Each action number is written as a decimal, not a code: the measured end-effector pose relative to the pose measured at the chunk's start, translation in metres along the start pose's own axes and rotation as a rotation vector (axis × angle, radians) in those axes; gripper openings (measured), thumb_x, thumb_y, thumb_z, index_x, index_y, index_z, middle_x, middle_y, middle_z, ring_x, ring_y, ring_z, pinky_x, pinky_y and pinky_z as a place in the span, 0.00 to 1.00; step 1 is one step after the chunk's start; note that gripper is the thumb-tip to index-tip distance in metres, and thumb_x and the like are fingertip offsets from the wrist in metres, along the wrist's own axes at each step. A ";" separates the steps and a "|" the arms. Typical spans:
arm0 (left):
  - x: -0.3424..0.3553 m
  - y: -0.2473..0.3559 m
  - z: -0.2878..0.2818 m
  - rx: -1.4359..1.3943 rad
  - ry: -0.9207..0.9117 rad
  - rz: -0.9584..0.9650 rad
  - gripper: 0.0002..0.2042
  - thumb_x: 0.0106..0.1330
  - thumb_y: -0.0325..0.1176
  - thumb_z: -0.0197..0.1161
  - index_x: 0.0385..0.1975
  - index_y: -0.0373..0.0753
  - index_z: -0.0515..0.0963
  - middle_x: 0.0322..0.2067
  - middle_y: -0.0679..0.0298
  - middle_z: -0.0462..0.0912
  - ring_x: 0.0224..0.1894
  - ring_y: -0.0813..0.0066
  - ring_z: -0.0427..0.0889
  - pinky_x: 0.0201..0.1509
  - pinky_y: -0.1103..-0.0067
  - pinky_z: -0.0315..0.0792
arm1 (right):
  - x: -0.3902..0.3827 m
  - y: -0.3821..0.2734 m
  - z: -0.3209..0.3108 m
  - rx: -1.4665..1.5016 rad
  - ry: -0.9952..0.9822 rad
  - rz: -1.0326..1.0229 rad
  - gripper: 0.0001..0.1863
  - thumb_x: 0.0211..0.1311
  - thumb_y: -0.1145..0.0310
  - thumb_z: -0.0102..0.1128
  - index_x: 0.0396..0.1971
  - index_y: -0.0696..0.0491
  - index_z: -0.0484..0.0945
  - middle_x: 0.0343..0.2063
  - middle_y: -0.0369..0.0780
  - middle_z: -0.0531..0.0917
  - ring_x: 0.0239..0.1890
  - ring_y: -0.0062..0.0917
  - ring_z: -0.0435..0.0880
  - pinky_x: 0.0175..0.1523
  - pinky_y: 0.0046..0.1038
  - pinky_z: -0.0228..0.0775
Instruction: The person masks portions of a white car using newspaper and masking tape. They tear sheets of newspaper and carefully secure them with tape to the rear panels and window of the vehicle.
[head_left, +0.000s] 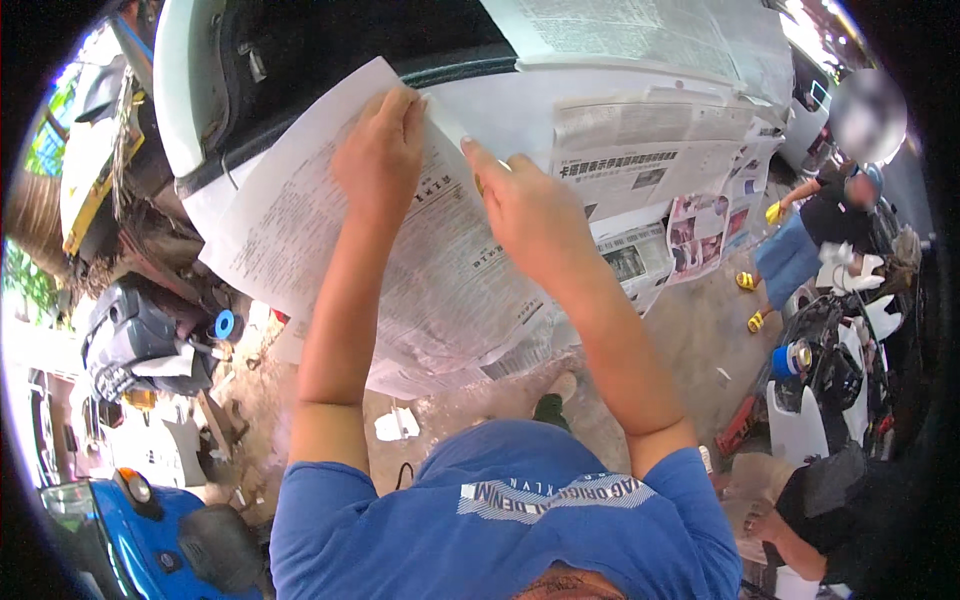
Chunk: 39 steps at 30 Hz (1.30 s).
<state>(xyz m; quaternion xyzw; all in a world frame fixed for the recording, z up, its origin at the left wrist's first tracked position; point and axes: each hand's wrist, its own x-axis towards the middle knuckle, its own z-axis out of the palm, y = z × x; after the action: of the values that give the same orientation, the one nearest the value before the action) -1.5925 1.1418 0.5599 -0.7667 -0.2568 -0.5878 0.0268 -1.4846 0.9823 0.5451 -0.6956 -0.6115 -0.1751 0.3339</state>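
A large newspaper sheet hangs in front of me against a white vehicle panel, below a dark window opening. My left hand has its fingers curled over the sheet's upper edge and grips it there. To the right, my right hand is closed just in front of the panel, its index finger stretched toward the sheet's upper edge. Something small and yellowish shows under its fingers, too hidden to name. More newspaper covers the panel farther right, and another sheet lies over the upper part.
A blue scooter stands at lower left, near a blue ring-shaped roll. At right a person wears yellow gloves and sandals beside piled parts. Another person is at lower right. A white scrap lies on the floor.
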 end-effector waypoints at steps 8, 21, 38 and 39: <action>-0.002 -0.013 0.006 0.041 0.030 0.070 0.04 0.69 0.38 0.65 0.35 0.48 0.81 0.33 0.68 0.85 0.31 0.62 0.85 0.30 0.69 0.74 | 0.011 0.009 0.043 -0.018 -0.041 -0.017 0.21 0.73 0.67 0.53 0.63 0.42 0.78 0.31 0.47 0.83 0.29 0.47 0.86 0.35 0.46 0.80; -0.024 -0.037 0.015 0.195 -0.108 0.135 0.14 0.67 0.39 0.68 0.50 0.47 0.80 0.51 0.67 0.83 0.50 0.63 0.82 0.46 0.66 0.76 | 0.019 0.014 0.043 0.106 -0.138 0.056 0.21 0.73 0.64 0.52 0.64 0.44 0.77 0.41 0.49 0.85 0.40 0.50 0.86 0.45 0.46 0.79; -0.063 -0.034 0.006 0.505 -0.374 0.566 0.36 0.66 0.54 0.65 0.73 0.48 0.67 0.77 0.72 0.60 0.79 0.60 0.54 0.80 0.58 0.53 | -0.198 0.112 0.102 0.679 -0.229 0.632 0.18 0.74 0.58 0.54 0.48 0.58 0.82 0.26 0.41 0.81 0.29 0.31 0.80 0.39 0.35 0.71; -0.065 -0.036 0.008 0.484 -0.374 0.554 0.37 0.65 0.54 0.65 0.74 0.47 0.66 0.78 0.71 0.58 0.80 0.59 0.53 0.80 0.57 0.52 | -0.223 0.123 0.108 0.635 -0.266 0.714 0.18 0.74 0.58 0.54 0.46 0.58 0.82 0.25 0.41 0.81 0.30 0.31 0.80 0.39 0.35 0.71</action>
<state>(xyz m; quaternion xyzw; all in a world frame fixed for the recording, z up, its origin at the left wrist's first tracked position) -1.6122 1.1523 0.4890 -0.8720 -0.1720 -0.3314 0.3167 -1.4262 0.8884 0.2923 -0.7418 -0.3955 0.2354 0.4878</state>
